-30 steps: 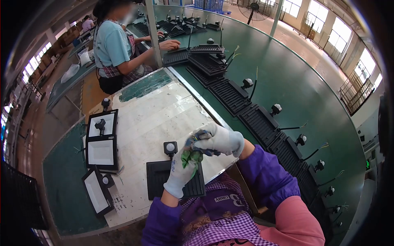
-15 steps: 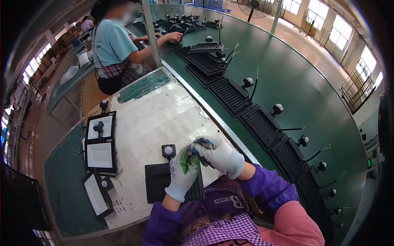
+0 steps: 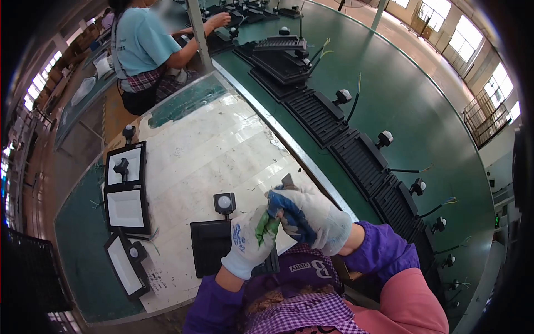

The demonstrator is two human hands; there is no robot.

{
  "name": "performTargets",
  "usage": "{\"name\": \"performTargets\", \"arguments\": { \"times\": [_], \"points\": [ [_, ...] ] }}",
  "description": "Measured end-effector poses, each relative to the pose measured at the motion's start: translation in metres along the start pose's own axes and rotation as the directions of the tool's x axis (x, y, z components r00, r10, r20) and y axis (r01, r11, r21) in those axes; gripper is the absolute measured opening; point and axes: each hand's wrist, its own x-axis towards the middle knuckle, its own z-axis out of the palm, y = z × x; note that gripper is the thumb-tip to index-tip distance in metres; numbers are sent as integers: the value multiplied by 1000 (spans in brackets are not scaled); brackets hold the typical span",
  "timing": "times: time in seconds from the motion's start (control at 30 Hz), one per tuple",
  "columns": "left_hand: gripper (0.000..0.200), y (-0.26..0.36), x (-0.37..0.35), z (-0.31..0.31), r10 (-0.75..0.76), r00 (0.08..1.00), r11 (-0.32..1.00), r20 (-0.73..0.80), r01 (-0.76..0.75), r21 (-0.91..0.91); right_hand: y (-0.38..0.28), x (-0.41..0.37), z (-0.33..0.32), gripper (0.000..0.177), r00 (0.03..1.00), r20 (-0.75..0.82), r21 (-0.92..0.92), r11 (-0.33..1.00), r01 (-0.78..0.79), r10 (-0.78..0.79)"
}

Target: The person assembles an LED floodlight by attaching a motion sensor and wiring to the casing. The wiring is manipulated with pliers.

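Currently, left hand and right hand pressed together, fingers curled, contents unclear, above black lamp at desk's six o'clock; gloves could dull grip, low left hand nudge lamp.

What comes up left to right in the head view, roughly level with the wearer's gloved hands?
White-faced lamp → bench sensor head → left gloved hand → right gloved hand → ribbed black housing on the green table → bare wire ends.
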Motion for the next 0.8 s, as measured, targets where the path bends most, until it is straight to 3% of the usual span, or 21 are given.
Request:
{"name": "performTargets", "arguments": {
  "times": [0.03, 0.1, 0.2, 0.27, 0.37, 0.43, 0.5, 0.57, 0.6, 0.63, 0.67, 0.73, 0.77, 0.8],
  "points": [
    [19, -2, -1, 0, 41, 999, 999, 15, -41, 27, 0, -3, -2, 22, 999, 40, 42, 999, -14, 12],
    [20, -6, -5, -1, 111, 993, 990, 33, -113, 80, -3, -15, 7, 21, 998, -44, -24, 999, 45, -46],
    [22, -7, -7, 1, 85, 996, 993, -1, -85, 85, 2, -15, 14, 24, 990, -109, -119, 990, 73, -86],
    [25, -3, -12, -2, -63, 998, 998, -16, 63, -10, 12, -6, 21, 22, 918, -18, -290, 881, 374, -396],
    [25, 7, -11, -3, -203, 976, 955, -79, 179, -236, -5, -1, 7, 22, 956, 213, -507, 813, 287, -204],
    [26, 14, -8, 7, -259, 950, 907, -174, 178, -381, -2, -3, 0, 22, 974, 156, -456, 863, 219, -165],
    [26, 8, -13, 9, -278, 953, 892, -122, 209, -400, 4, -3, -1, 23, 980, 110, -347, 918, 195, -166],
    [28, 5, -16, 9, -251, 963, 914, -100, 202, -353, 6, -3, -1, 24, 981, 58, -431, 881, 194, -187],
    [29, 4, -15, 6, -241, 970, 920, -30, 218, -326, 6, -3, 0, 25, 979, 34, -472, 860, 193, -201],
    [30, 4, -15, 3, -235, 971, 925, 43, 236, -297, 3, -5, 7, 26, 988, -112, -459, 887, 45, -108],
    [31, 3, -14, -1, -229, 967, 930, 115, 252, -267, 3, -8, 8, 29, 989, -131, -377, 926, 8, -62],
    [33, -1, -11, -8, -58, 989, 990, 138, 75, -121, 3, -12, 8, 35, 988, -155, -205, 977, -58, 26],
    [34, -2, -9, -9, 27, 987, 998, 158, -19, -53, 3, -14, 11, 22, 978, -193, -205, 978, 33, -73],
    [36, -2, -7, -9, 41, 988, 998, 149, -34, -51, 8, -15, 12, 21, 978, -196, -82, 995, 53, -68]
  ]
}}
